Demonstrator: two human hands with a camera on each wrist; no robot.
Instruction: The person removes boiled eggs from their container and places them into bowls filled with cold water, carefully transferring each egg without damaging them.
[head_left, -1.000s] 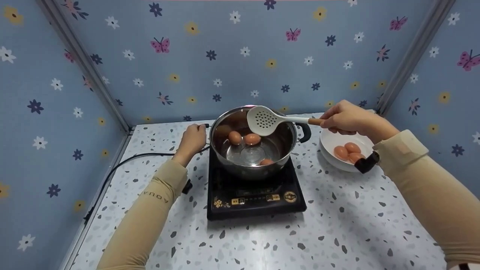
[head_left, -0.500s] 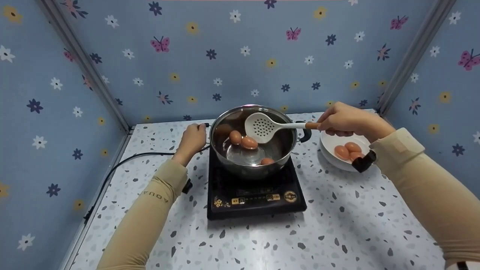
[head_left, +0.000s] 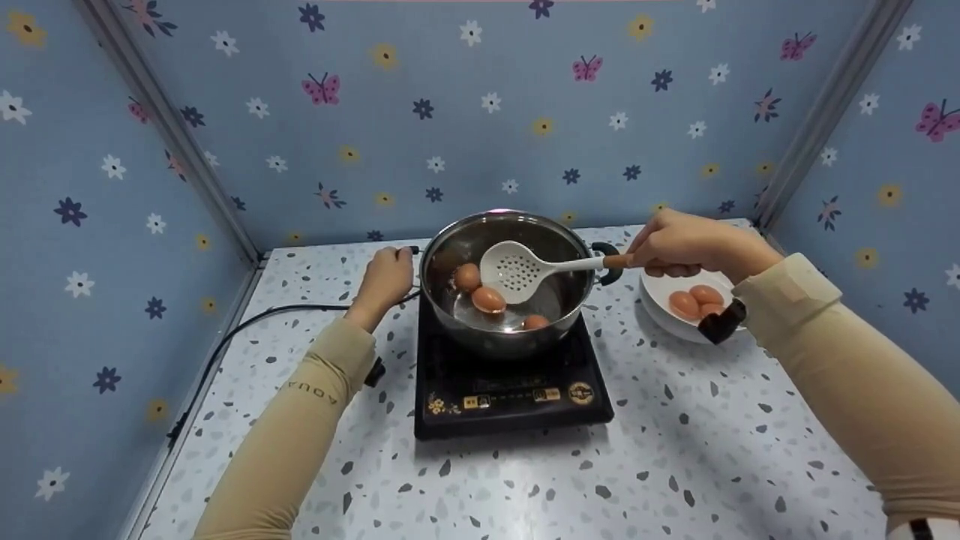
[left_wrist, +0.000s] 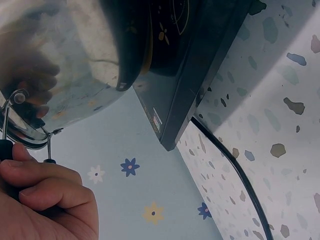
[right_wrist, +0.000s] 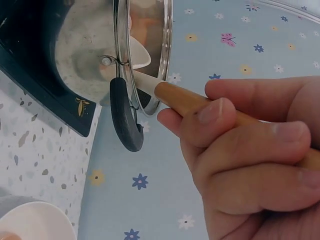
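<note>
A steel pot (head_left: 495,343) stands on a black induction cooker (head_left: 514,412). Its left handle is gripped by my left hand (head_left: 387,279), fingers curled round the black grip in the left wrist view. My right hand (head_left: 686,244) holds a white slotted skimmer (head_left: 517,271) by its wooden handle (right_wrist: 182,97). The skimmer's perforated head is down inside the pot, tilted, right beside two brown eggs (head_left: 489,300). Another egg (head_left: 535,322) lies near the pot's front wall. The right pot handle (right_wrist: 125,115) is untouched, below the skimmer's shaft.
To the right, partly under the right forearm, a white bowl (head_left: 660,319) holds several brown eggs (head_left: 706,295). A black power cord (head_left: 277,310) runs left from the cooker across the speckled table (head_left: 517,495). Flower-patterned panels (head_left: 465,90) stand at the back and sides.
The skimmer has gone lower and slightly left into the pot, the right hand moving along with it. One egg has shifted left and toward the front. The left hand stays on the handle.
</note>
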